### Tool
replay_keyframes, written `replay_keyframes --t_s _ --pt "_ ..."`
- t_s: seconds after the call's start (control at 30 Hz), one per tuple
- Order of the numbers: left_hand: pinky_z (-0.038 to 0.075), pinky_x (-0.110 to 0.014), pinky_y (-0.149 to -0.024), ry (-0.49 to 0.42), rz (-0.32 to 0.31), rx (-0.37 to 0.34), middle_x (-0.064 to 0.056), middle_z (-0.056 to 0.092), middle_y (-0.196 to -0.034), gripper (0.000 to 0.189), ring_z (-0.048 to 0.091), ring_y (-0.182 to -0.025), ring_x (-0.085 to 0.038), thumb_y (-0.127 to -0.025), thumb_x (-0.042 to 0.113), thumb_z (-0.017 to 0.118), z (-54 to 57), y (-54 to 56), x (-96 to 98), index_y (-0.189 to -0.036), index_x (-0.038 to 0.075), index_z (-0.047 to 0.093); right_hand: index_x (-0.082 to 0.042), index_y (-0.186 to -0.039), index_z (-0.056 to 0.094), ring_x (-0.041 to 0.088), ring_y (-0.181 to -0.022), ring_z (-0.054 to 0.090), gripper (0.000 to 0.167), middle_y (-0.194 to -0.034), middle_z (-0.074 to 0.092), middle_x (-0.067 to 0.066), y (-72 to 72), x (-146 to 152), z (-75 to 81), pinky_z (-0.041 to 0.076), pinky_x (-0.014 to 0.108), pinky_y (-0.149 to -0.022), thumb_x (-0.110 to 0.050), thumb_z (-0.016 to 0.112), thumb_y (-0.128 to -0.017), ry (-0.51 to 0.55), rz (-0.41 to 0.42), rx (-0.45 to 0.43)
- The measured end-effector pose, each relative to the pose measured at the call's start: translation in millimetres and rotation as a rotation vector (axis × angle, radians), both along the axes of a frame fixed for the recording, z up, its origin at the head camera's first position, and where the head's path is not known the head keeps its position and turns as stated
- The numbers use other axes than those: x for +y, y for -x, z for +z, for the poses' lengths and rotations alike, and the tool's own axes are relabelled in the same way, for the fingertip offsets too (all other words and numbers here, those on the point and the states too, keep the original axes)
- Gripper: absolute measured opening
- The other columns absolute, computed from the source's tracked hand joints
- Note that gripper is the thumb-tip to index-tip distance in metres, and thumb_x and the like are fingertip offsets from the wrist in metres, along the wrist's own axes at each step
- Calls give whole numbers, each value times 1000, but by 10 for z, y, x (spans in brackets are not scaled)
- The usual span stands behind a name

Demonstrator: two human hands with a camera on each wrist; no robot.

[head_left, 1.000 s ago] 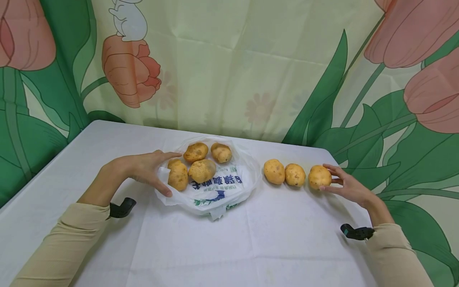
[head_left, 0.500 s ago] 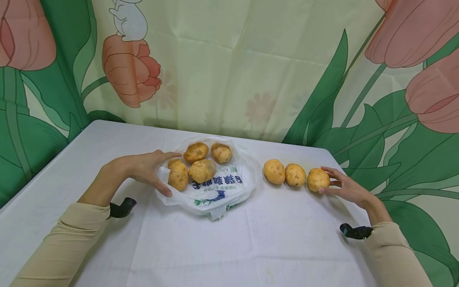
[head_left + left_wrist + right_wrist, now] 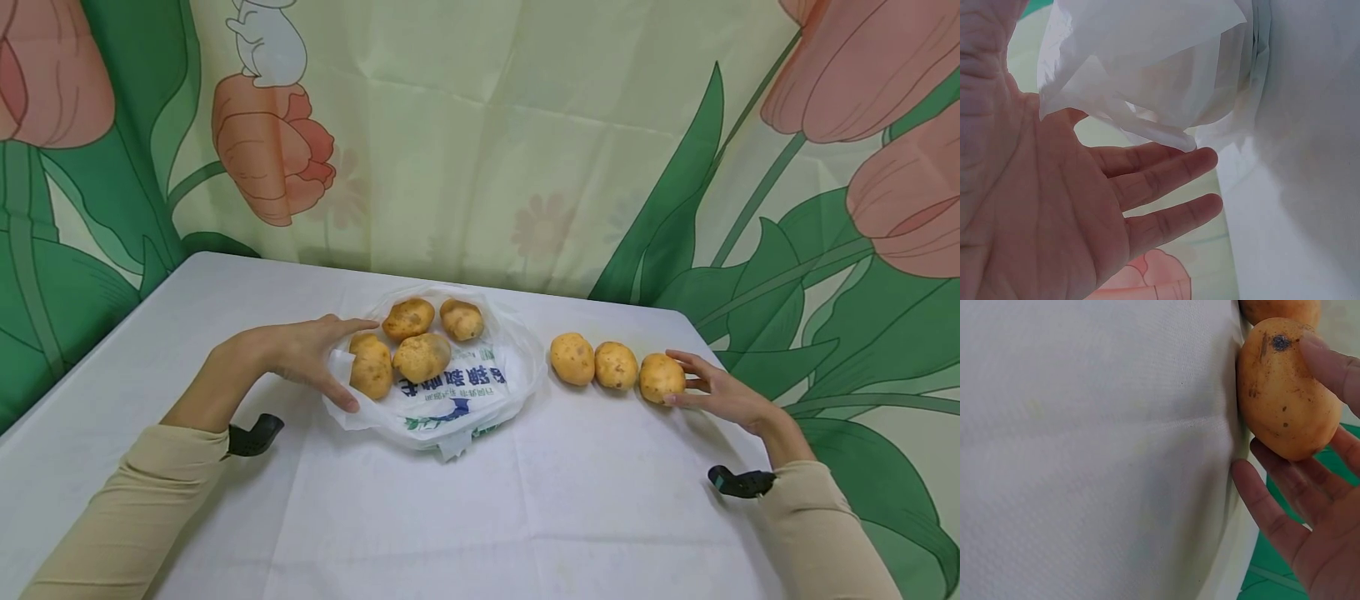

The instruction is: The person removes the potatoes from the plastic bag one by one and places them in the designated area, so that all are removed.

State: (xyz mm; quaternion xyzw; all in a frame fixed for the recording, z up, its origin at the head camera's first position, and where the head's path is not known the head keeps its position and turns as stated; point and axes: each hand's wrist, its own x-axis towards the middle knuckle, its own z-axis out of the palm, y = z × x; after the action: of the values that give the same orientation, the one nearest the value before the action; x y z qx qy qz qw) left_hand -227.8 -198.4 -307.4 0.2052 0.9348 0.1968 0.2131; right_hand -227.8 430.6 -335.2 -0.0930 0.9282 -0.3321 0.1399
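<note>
"Pinching a potato (image 3: 662, 378), is it, that right hand (image 3: 716, 390)?"

"Yes, thumb on the near side, fingertips round the back, clamped on a smooth, yellow, egg-like lump. It's at the right end of a row of 3 on the white cloth (image 3: 427, 517)."

"And its skin?"

"Thin and freckled, with 1 rough black scar (image 3: 1281, 342) near the thumb. The middle potato (image 3: 617, 365) sits just beside it; whether their skins touch, I can't tell. The left-end potato (image 3: 572, 359) is a plump oval."

"What about the left hand (image 3: 300, 354)?"

"Thumb and fingers spread wide apart, around the left edge of a plastic bag (image 3: 487, 408). From the wrist, 3 fingers reach out nearly straight, the filmy white sheet lying against them."

"So what's in the bag?"

"4 more potatoes (image 3: 422, 357), lumpy and dull gold, on crinkled, half-clear plastic. Blue lettering (image 3: 453, 377) runs across it, upside down from here."

"That cloth looks soft."

"Soft, with fold lines pressed into it and a fine, dimpled weave close up. Behind it hangs a lightly creased curtain (image 3: 450, 125), printed with pink tulips and broad green leaves."

"And the sleeves (image 3: 150, 475)?"

"Beige, stretchy-looking, wrinkled near the cuffs, each with a hard black gadget (image 3: 257, 435) jutting out."
</note>
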Motion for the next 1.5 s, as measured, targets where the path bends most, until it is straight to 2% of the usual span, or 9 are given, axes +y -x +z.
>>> replay_keyframes --t_s 0.27,0.6,0.8,1.07,1.5 --pt "33 -74 -107 -1 -2 4 -29 31 -154 125 34 -142 -50 -68 66 87 -1 1 7 -164 20 20 -5 -163 12 57 -141 28 88 -162 18 31 15 7 -17 31 75 -107 -26 70 -99 5 0 -8" --pt "33 -74 -107 -1 2 0 -29 31 -154 125 34 -141 -50 -68 65 87 3 1 5 -164 20 21 -1 -162 12 58 -147 14 93 -163 16 33 41 -14 18 19 81 -107 -24 73 -96 -13 -16 -5" --pt "34 -74 -106 -2 0 -3 -30 30 -154 126 34 -141 -51 -68 65 87 2 -3 -4 -164 20 20 -1 -162 12 59 -147 12 93 -163 14 35 30 -44 47 21 80 -106 -23 73 -96 -20 -19 10" --pt "35 -73 -106 -13 -7 4 -29 32 -153 125 35 -140 -50 -68 64 88 -7 -4 -6 -164 20 21 -4 -162 14 57 -147 16 94 -164 16 31 -8 -124 113 28 73 -111 -24 75 -95 -17 -29 94" --pt "35 -73 -106 -4 -8 10 -28 33 -153 124 36 -140 -49 -68 65 87 -10 5 -3 -164 20 21 -3 -162 18 53 -146 25 94 -162 22 31 10 -355 188 28 70 -113 -24 78 -93 -28 -32 212"
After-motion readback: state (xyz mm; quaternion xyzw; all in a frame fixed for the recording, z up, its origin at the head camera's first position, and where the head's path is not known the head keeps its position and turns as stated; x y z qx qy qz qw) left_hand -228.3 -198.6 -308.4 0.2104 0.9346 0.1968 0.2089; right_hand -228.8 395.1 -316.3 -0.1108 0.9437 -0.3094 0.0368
